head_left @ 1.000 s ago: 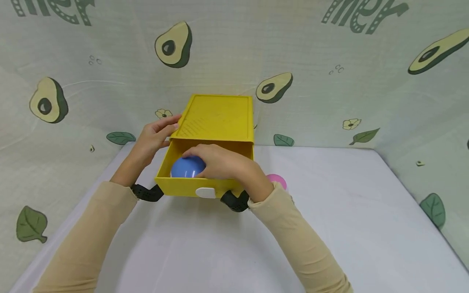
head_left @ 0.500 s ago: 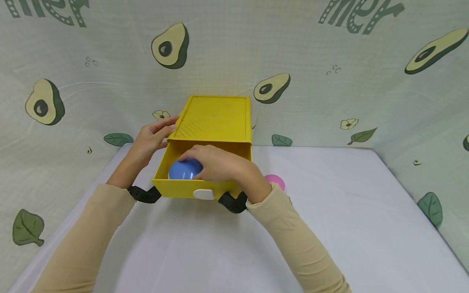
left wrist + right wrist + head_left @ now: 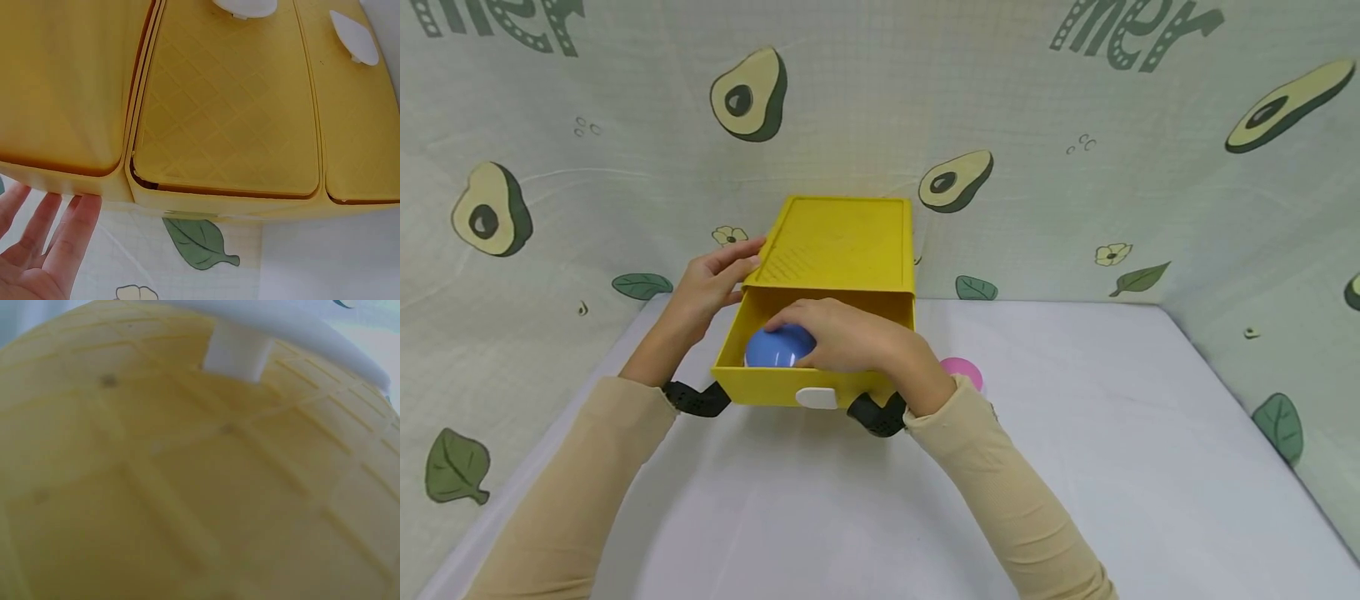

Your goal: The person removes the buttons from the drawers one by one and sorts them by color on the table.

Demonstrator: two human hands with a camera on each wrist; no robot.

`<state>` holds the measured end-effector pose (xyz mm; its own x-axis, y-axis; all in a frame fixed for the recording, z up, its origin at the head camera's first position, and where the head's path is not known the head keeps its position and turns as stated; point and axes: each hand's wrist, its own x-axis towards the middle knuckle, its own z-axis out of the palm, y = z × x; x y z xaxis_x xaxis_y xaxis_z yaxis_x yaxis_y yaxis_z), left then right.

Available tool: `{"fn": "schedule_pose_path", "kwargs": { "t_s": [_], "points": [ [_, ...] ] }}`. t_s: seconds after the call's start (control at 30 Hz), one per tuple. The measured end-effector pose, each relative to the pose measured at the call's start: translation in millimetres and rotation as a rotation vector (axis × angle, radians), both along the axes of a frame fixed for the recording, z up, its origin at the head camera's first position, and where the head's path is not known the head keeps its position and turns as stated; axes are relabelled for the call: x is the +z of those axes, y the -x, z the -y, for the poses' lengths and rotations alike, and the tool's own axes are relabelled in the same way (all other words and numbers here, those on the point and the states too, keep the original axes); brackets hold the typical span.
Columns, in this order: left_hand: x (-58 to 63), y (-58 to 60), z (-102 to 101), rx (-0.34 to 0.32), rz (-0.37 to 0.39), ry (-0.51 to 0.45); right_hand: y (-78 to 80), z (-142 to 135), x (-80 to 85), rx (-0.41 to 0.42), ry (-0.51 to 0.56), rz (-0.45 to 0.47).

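Note:
A yellow drawer unit [image 3: 842, 242] stands on the table with its top drawer [image 3: 767, 385] pulled out. Inside that drawer, toward the left, is a shiny blue ball [image 3: 777, 347], its lower part hidden by the drawer front. My right hand [image 3: 842, 333] reaches in from the right and grips the ball with thumb and fingers. My left hand [image 3: 707, 283] rests against the unit's left side; in the left wrist view its straight fingers [image 3: 72, 240] touch the yellow edge. The right wrist view is filled by the patterned yellow front and a white handle [image 3: 237, 350], with no hand visible.
A pink round object [image 3: 964, 371] lies on the white table [image 3: 1075, 433], partly hidden behind my right forearm. Lower drawers [image 3: 231, 106] with white handles appear in the left wrist view. An avocado-print cloth [image 3: 865, 100] hangs behind the unit.
The view has shifted slightly over the last second. Both hands, the blue ball and the pulled-out drawer keep the same places relative to each other.

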<state>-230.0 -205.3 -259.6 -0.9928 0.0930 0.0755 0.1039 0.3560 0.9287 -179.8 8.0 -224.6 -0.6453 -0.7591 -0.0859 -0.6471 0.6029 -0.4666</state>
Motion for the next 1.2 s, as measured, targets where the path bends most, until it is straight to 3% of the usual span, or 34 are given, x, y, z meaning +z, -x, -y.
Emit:
{"fn": "schedule_pose_path", "kwargs": {
  "t_s": [0.2,0.5,0.77,1.2],
  "points": [
    [1.1,1.1,-1.4,-0.008,0.003,-0.018,0.3,-1.7,1.7,0.025,-0.004,-0.033],
    [-1.1,-0.4,-0.7,-0.014,0.008,-0.022,-3.4,0.6,2.6,-0.025,-0.033,-0.029],
    [-3.7,-3.1,0.6,-0.015,0.022,-0.017,-3.8,1.8,-0.8,-0.023,-0.022,0.027],
    [0.4,-1.9,-1.3,-0.005,0.014,-0.012,-3.4,0.9,1.7,-0.026,-0.028,-0.028]
  ]
}}
